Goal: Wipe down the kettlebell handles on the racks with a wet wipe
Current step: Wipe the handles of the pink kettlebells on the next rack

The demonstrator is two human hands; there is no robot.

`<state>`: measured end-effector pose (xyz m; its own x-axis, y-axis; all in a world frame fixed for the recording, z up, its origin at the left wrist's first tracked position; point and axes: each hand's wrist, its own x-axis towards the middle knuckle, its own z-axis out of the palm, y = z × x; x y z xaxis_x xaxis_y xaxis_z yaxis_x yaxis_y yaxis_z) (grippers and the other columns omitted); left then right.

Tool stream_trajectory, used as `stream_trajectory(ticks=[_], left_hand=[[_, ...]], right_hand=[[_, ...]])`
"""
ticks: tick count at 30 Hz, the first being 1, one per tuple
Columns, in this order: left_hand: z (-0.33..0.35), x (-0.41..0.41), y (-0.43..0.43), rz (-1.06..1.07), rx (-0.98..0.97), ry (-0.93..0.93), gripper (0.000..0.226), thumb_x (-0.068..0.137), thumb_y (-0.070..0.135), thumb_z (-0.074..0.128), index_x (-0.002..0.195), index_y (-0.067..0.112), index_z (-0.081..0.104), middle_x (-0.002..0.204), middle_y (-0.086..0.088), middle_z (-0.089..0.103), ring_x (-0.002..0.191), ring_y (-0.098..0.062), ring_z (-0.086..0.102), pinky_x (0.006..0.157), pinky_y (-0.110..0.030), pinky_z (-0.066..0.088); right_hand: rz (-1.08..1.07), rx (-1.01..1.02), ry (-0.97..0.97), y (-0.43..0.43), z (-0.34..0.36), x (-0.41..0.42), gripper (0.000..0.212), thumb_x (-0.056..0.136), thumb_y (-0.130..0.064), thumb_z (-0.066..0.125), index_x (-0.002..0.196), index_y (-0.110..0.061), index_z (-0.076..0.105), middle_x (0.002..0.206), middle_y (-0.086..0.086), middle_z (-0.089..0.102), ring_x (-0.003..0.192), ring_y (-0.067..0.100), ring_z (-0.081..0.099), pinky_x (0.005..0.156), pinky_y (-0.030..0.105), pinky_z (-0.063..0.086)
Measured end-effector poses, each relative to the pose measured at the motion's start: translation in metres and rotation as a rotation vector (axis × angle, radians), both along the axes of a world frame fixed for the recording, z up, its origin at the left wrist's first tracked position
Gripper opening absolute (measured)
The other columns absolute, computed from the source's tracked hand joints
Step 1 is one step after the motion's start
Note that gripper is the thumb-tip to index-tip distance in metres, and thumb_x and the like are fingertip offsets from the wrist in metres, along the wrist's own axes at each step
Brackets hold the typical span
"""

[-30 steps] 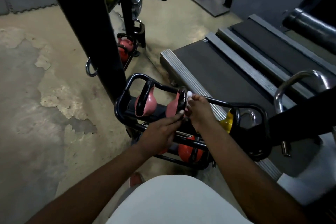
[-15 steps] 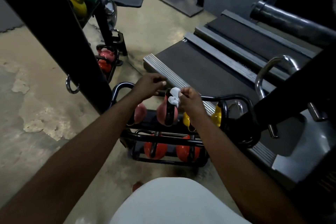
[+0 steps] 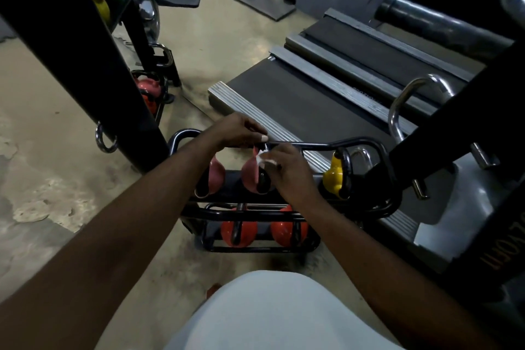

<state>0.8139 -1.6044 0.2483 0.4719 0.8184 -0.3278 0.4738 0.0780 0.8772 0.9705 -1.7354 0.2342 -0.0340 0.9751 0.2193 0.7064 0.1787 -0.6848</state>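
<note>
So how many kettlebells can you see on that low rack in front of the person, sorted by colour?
Pink kettlebells: 2
Yellow kettlebell: 1
Orange-red kettlebells: 2
Total: 5
The right hand, holding the wet wipe, covers part of the rack, so more could be hidden.

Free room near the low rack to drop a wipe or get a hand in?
Free: treadmill belt behind the rack; concrete floor left of the black post. Crowded: top tier, where left hand, right hand and wipe meet over a pink kettlebell; orange kettlebells sit close together below.
</note>
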Motion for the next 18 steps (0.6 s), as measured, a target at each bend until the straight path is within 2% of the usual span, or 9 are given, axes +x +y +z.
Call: stream_trajectory(ticks=[3, 6, 9, 11, 14, 16, 18], left_hand=[[-0.006, 0.001, 0.002, 0.020, 0.018, -0.001, 0.021, 0.079, 0.025, 0.082, 0.099, 0.019, 0.077, 0.087, -0.001, 0.077, 0.081, -0.011, 0.071, 0.076, -0.029, 0.059], [-0.008, 0.002, 0.003, 0.029, 0.050, 0.002, 0.022, 0.077, 0.027, 0.083, 0.097, 0.019, 0.077, 0.086, -0.001, 0.076, 0.078, -0.011, 0.071, 0.070, -0.026, 0.059], [-0.008, 0.005, 0.005, -0.005, 0.086, 0.039, 0.015, 0.080, 0.013, 0.078, 0.095, 0.014, 0.075, 0.090, -0.008, 0.075, 0.079, -0.016, 0.071, 0.068, -0.027, 0.060], [-0.007, 0.008, 0.007, -0.029, 0.104, 0.059, 0.016, 0.078, 0.014, 0.080, 0.093, 0.012, 0.074, 0.089, -0.009, 0.074, 0.078, -0.017, 0.070, 0.067, -0.028, 0.059], [-0.005, 0.011, 0.010, -0.059, 0.126, 0.091, 0.022, 0.077, 0.021, 0.083, 0.093, 0.011, 0.074, 0.086, -0.007, 0.074, 0.067, -0.011, 0.067, 0.060, -0.026, 0.056], [-0.006, 0.011, 0.013, -0.052, 0.106, 0.088, 0.020, 0.079, 0.016, 0.080, 0.096, 0.008, 0.073, 0.088, -0.011, 0.073, 0.066, -0.011, 0.065, 0.060, -0.026, 0.055], [-0.008, 0.011, 0.015, -0.059, 0.103, 0.084, 0.026, 0.075, 0.024, 0.084, 0.094, 0.010, 0.073, 0.086, -0.009, 0.074, 0.069, -0.013, 0.067, 0.061, -0.028, 0.056]], right_hand=[[0.177, 0.188, -0.454, -0.023, -0.007, 0.000, 0.013, 0.083, -0.018, 0.072, 0.096, -0.017, 0.076, 0.098, 0.005, 0.063, 0.093, 0.021, 0.056, 0.076, 0.029, 0.044], [0.166, 0.234, -0.684, -0.006, 0.002, -0.014, 0.014, 0.081, -0.028, 0.071, 0.091, -0.019, 0.076, 0.098, 0.004, 0.063, 0.094, 0.024, 0.054, 0.080, 0.038, 0.044], [0.067, 0.215, -0.761, 0.017, 0.011, -0.029, 0.030, 0.081, -0.024, 0.049, 0.086, -0.014, 0.077, 0.105, 0.008, 0.064, 0.096, 0.030, 0.054, 0.081, 0.041, 0.040], [0.123, 0.200, -0.823, 0.012, 0.006, -0.034, 0.043, 0.080, -0.025, 0.037, 0.087, -0.011, 0.077, 0.103, 0.010, 0.063, 0.098, 0.034, 0.054, 0.081, 0.043, 0.039], [0.129, 0.185, -0.874, 0.008, 0.002, -0.033, 0.039, 0.084, -0.026, 0.041, 0.088, -0.011, 0.076, 0.102, 0.010, 0.063, 0.099, 0.033, 0.054, 0.081, 0.043, 0.037], [0.001, 0.222, -0.820, 0.013, 0.007, -0.033, 0.032, 0.083, -0.028, 0.047, 0.084, -0.015, 0.077, 0.100, 0.007, 0.064, 0.093, 0.029, 0.054, 0.079, 0.040, 0.033], [-0.033, 0.276, -0.751, 0.004, 0.002, -0.029, 0.020, 0.084, -0.027, 0.057, 0.084, -0.017, 0.074, 0.097, 0.005, 0.063, 0.091, 0.028, 0.054, 0.078, 0.039, 0.033]])
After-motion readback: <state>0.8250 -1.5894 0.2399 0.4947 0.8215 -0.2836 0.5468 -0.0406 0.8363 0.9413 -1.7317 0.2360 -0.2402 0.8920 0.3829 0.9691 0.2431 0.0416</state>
